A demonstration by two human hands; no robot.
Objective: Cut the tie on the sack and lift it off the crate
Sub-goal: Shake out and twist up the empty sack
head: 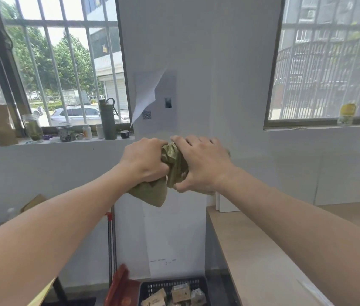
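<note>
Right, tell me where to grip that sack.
Grip the sack at its bunched middle, from either side, as the left hand and right hand do: the cloth is crumpled narrow there, and a loose corner hangs below.

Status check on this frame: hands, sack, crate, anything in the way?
Left hand and right hand both clenched on bunched sack. Sack held up, clear of black crate below. Nothing in the way.
</note>
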